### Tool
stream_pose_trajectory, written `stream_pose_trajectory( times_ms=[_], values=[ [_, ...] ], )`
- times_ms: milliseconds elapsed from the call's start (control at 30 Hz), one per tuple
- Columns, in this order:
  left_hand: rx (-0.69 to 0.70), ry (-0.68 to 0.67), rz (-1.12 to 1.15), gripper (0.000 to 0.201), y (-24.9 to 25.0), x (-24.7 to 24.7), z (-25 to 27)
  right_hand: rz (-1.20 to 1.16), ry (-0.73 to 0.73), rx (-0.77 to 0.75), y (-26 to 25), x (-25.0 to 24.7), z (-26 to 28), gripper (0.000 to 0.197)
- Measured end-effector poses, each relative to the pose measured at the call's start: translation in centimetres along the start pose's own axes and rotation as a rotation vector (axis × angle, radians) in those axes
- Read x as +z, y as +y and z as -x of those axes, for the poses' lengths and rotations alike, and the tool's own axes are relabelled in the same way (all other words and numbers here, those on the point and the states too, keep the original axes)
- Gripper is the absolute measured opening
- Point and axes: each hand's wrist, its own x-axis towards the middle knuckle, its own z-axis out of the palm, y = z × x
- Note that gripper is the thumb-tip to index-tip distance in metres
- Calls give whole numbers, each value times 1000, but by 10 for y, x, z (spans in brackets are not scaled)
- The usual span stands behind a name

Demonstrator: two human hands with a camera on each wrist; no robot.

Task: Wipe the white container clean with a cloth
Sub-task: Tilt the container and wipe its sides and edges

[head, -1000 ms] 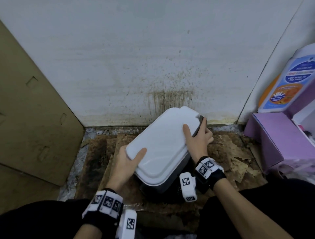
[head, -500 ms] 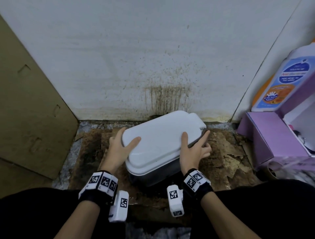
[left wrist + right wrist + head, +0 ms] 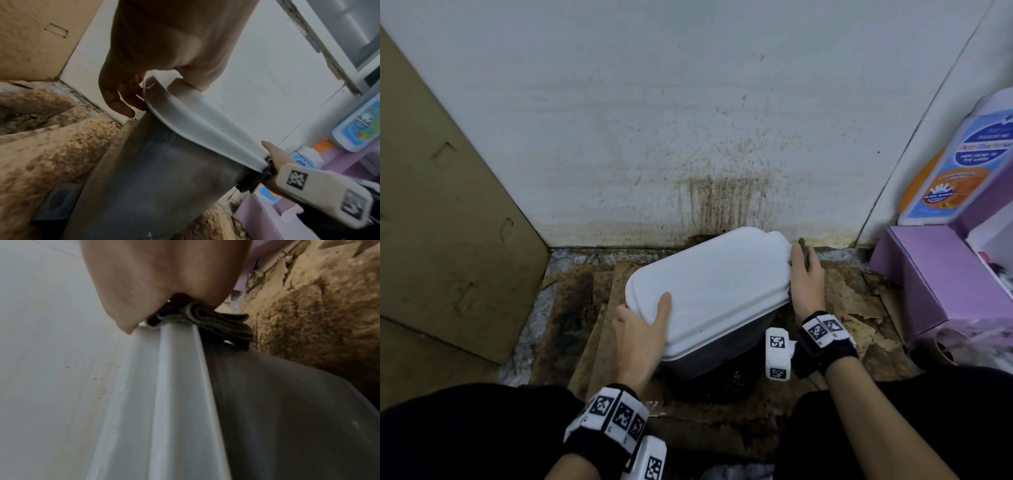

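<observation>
"Anti-Bacterial" in red on the bottle (image 3: 962, 164) label, smaller lines blurred, square coded tags on wristbands (image 3: 822, 329)

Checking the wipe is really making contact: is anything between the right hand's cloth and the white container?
Nothing visible. The right hand presses the folded dark cloth straight against the white container lid's edge.
</observation>
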Motion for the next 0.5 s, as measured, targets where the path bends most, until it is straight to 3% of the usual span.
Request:
stream_pose_trajectory(
  times_ms=[200, 400, 500],
  values=[
    [21, 13, 31, 82, 0, 3, 2, -45, -93, -60, -10, -5, -9, 51],
    [28, -31, 34, 79, 1, -6, -7, -96, -11, -96, -3, -2, 1, 42],
    [98, -37, 45, 75, 7, -8, -17, -145, 134, -81, -1, -3, 13, 38]
  ],
)
